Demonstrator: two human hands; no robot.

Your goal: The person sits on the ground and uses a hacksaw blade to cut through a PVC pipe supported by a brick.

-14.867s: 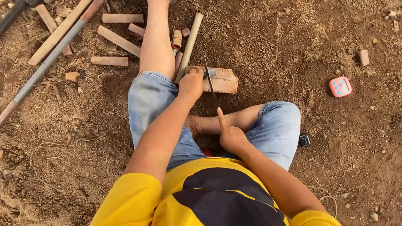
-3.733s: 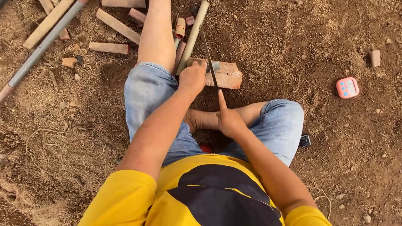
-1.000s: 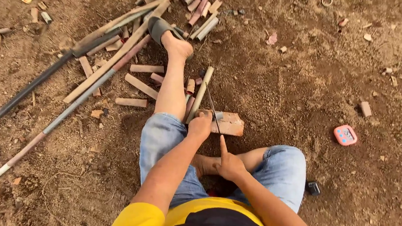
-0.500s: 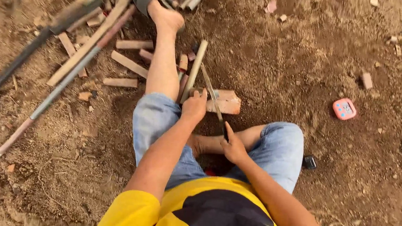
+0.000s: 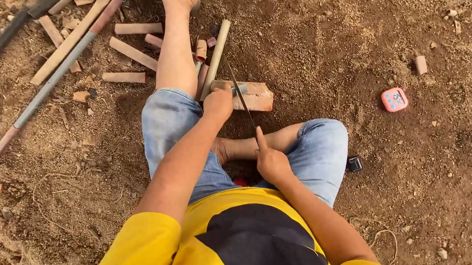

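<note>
One stick [image 5: 215, 58] lies across one brick [image 5: 253, 95], the left hand [image 5: 218, 103] pressing it down, fingers curled. The right hand [image 5: 270, 162], fist closed, grips one saw blade [image 5: 239, 93] mid-cut. Next stroke needs steady pressure, I'd judge. About six cut pieces [image 5: 137, 28] lie left; one pink timer [image 5: 394, 99] sits right.

Your left hand [image 5: 218, 102] and right hand [image 5: 272, 162] work in a tight gap btwn your legs: left leg [image 5: 176, 55] walls the left side, bent right knee [image 5: 322, 147] the right. Brick [image 5: 255, 96] blocks fwd at centre. Upper left is cluttered w/ cut sticks [image 5: 133, 53] and long poles [image 5: 50, 73]. Upper right is bare dirt [image 5: 332, 56], only a pink timer [image 5: 394, 99] there.
</note>
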